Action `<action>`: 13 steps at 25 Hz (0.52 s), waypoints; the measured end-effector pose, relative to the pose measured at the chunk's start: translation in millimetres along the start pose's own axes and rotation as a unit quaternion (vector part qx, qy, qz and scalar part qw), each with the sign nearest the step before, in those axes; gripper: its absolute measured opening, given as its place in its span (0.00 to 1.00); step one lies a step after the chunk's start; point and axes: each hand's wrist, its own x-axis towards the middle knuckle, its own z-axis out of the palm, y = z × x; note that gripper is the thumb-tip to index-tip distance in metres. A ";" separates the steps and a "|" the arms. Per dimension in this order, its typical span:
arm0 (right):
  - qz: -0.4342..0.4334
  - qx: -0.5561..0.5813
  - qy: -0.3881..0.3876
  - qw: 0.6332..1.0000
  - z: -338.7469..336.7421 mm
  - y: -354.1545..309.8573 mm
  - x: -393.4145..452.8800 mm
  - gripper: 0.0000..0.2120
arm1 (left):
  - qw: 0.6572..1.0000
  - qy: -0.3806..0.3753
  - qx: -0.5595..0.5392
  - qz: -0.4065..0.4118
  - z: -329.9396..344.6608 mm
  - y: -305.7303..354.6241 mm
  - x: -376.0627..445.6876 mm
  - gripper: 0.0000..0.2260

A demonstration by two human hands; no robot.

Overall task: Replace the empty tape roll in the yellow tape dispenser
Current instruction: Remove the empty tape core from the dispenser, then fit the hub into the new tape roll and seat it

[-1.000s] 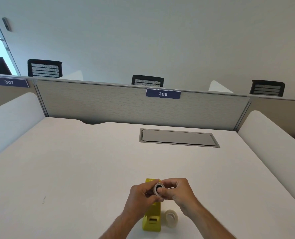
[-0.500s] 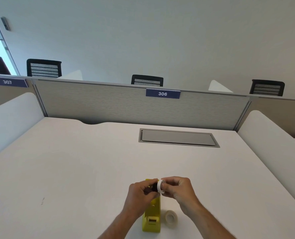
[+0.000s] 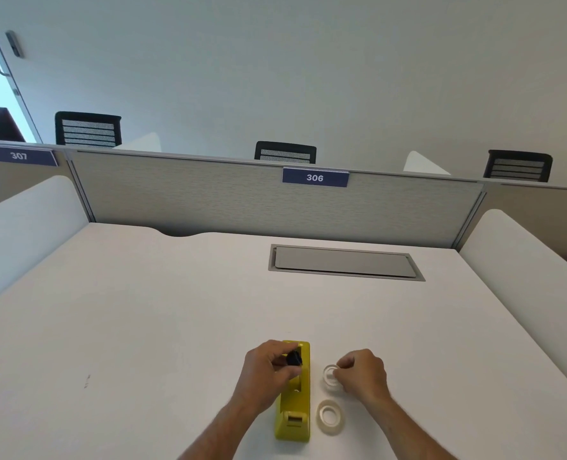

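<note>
The left hand (image 3: 268, 370) pinches a small black spool (image 3: 294, 358) just above the yellow tape dispenser (image 3: 293, 410) on the white counter (image 3: 142, 327). The right hand (image 3: 361, 373) pinches the empty roll (image 3: 330, 376) beside it. A full tape roll (image 3: 330, 417) lies nearby.

Beyond the yellow dispenser (image 3: 293, 416) and two tape rolls (image 3: 330, 417), the desk (image 3: 142, 310) lies open up to the partition (image 3: 242, 200).
</note>
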 end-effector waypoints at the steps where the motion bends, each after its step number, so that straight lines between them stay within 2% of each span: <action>1: 0.004 -0.010 0.001 1.000 2.3 1.2 0.7 0.04 | 1.000 -0.003 -0.003 -0.009 -0.2 -0.2 -0.4 0.21; 6: 0.003 -0.009 -0.004 1.000 10.4 7.0 2.1 0.03 | 0.999 -0.014 -0.002 -0.040 -0.9 3.0 -2.1 0.19; 10: -0.008 0.005 -0.001 1.000 10.2 13.2 1.1 0.11 | 0.999 -0.011 0.000 -0.038 -2.1 4.7 -5.4 0.18; 13: -0.027 0.038 0.025 0.999 5.8 15.0 -5.7 0.03 | 0.999 -0.005 -0.010 -0.037 -3.5 3.7 -7.7 0.17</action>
